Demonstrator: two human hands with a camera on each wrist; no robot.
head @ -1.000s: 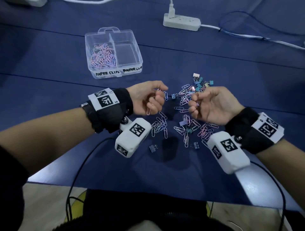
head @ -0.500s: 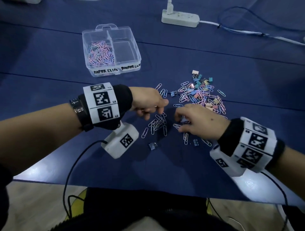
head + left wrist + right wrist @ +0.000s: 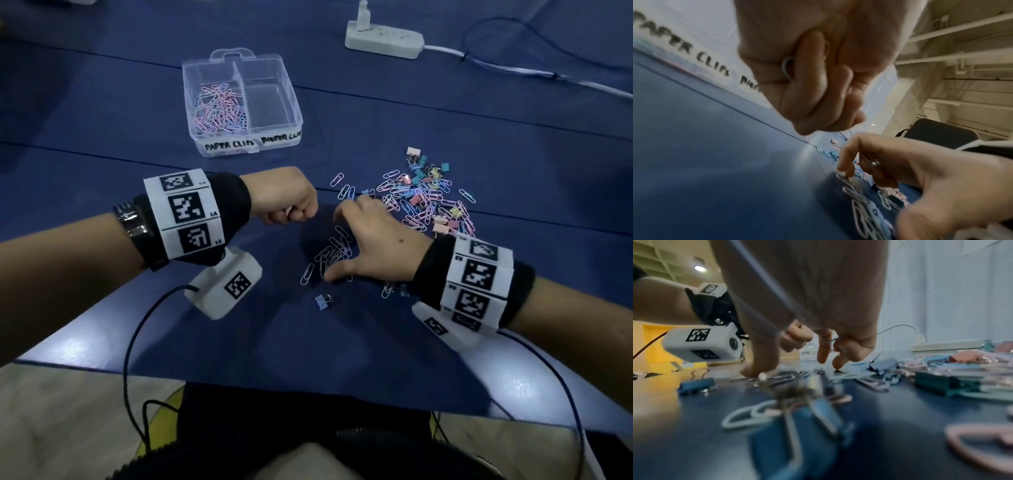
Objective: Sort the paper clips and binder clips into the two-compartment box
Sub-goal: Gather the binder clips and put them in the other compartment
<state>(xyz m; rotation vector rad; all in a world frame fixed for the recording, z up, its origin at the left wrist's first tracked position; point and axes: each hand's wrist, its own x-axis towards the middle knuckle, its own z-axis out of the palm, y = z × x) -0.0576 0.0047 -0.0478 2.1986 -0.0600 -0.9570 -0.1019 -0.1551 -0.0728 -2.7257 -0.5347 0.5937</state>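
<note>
One clip (image 3: 786, 68) now fisted in L hand (image 3: 287, 198); R hand (image 3: 376, 246) splayed.

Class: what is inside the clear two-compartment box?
In the clear box, the left compartment, labelled PAPER CLIPS, holds heaped pink and blue paper clips. The right compartment shows only its bare floor. Whatever lies under the heap is covered.

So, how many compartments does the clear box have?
2. The left compartment, labelled PAPER CLIPS, holds pink and blue paper clips. The right compartment, labelled for binder clips, looks empty. None seems hidden.
</note>
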